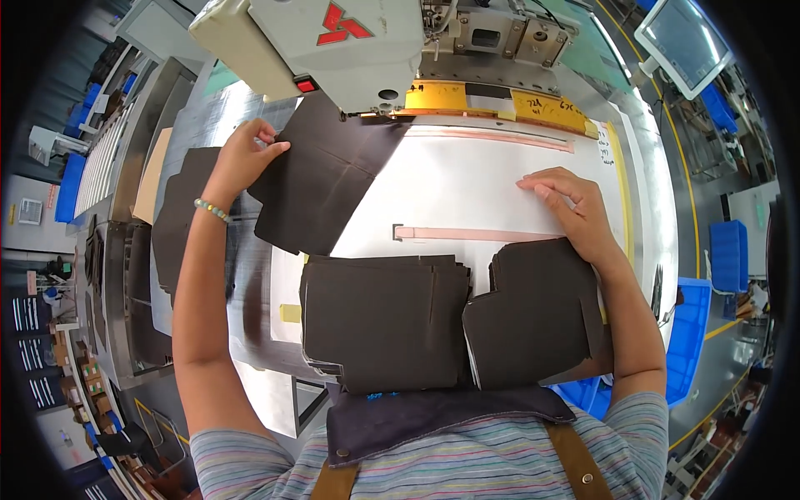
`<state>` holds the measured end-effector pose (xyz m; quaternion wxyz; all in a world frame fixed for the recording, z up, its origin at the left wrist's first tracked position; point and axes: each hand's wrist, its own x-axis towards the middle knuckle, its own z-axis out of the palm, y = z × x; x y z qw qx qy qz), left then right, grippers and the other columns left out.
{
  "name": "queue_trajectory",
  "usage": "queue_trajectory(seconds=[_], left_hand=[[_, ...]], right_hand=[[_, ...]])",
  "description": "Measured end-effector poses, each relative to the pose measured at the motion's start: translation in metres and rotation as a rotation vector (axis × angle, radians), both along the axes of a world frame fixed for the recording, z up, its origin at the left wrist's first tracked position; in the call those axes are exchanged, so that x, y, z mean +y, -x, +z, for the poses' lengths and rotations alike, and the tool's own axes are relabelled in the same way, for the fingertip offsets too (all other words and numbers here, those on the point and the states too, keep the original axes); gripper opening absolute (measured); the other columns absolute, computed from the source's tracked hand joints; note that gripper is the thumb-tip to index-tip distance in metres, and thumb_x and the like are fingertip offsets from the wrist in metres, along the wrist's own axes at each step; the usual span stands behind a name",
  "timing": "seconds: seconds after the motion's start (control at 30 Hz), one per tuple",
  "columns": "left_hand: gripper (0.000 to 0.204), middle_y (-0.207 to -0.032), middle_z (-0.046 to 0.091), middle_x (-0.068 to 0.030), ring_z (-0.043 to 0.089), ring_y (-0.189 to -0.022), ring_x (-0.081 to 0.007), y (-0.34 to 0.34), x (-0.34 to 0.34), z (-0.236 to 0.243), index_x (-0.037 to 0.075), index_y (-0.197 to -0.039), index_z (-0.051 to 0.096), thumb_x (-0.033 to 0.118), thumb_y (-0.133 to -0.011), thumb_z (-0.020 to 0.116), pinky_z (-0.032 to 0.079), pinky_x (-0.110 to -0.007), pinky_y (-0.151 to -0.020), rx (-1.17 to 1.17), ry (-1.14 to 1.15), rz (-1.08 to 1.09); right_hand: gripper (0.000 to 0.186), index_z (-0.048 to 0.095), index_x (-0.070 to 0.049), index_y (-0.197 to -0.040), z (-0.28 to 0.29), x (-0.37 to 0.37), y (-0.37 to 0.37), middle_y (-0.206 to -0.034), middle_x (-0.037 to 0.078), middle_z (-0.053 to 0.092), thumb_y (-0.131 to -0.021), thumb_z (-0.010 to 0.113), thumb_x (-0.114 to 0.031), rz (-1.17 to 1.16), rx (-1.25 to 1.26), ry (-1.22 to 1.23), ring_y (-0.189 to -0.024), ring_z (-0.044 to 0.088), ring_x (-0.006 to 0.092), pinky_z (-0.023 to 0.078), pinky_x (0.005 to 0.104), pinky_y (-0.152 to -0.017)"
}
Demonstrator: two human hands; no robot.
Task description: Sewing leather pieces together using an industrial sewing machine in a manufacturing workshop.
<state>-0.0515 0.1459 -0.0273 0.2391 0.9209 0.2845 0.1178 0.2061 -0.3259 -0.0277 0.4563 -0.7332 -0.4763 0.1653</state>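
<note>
My left hand (248,154) pinches the left edge of a dark brown flat panel (321,179), thumb on the near side. The panel lies slanted, its far end beneath the head of a sewing machine (350,50), its near corner by a stack. My right hand (571,208) rests over the white work board (467,187), fingers loosely bent and thumb apart, with nothing in it. Close to my body sit two stacks of dark cut pieces, a squarish stack (383,321) on the left and a notched stack (533,308) by my right wrist.
A yellow-taped clamp bar (500,112) spans the board's far side. Pink strips (483,234) mark the board. More dark panels (185,221) lie left of my forearm. A screen (685,46) stands far right; a blue bin (690,342) is beside my right elbow.
</note>
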Motion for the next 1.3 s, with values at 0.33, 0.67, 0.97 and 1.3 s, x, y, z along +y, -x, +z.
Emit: queue_trajectory(seconds=[0.33,0.67,0.97,1.3], left_hand=[[0.024,-0.089,0.074,-0.0231,0.072,-0.083,-0.0418,0.018,-0.028,0.006,0.0,-0.104,0.072,0.023,-0.1,0.078,0.055,-0.045,-0.075,-0.238,-0.233,0.127],[0.026,-0.099,0.074,0.0042,0.063,-0.088,-0.0024,0.253,0.071,0.048,0.0,-0.114,0.078,0.026,-0.11,0.072,0.05,-0.02,-0.079,-0.642,0.135,0.511],[0.022,-0.094,0.073,0.0059,0.063,-0.085,-0.0023,0.293,0.084,-0.021,0.001,-0.109,0.076,0.023,-0.111,0.071,0.051,-0.02,-0.078,-0.576,0.203,0.511],[0.024,-0.1,0.076,-0.0022,0.069,-0.088,-0.0102,0.298,0.08,-0.008,0.0,-0.115,0.074,0.022,-0.105,0.077,0.055,-0.028,-0.081,-0.328,-0.068,0.605]], right_hand=[[0.025,0.079,0.005,-0.116,0.004,0.001,0.002,-0.117,0.016,0.078,-0.109,0.062,-0.012,0.029,-0.033,0.038,-0.113,0.071,0.0265,0.052,0.0351,-0.104],[0.027,0.078,0.005,-0.116,0.012,0.003,0.007,-0.119,0.016,0.077,-0.11,0.058,-0.011,0.013,-0.027,0.059,-0.117,0.069,0.0257,0.048,0.0346,-0.108],[0.026,0.079,0.006,-0.115,0.01,0.003,0.009,-0.116,0.017,0.078,-0.109,0.062,-0.011,-0.034,-0.017,0.045,-0.114,0.071,0.0259,0.05,0.0348,-0.106],[0.026,0.079,0.006,-0.116,0.009,0.004,0.006,-0.116,0.017,0.078,-0.109,0.062,-0.012,-0.016,-0.037,0.037,-0.113,0.071,0.0263,0.05,0.0346,-0.105]])
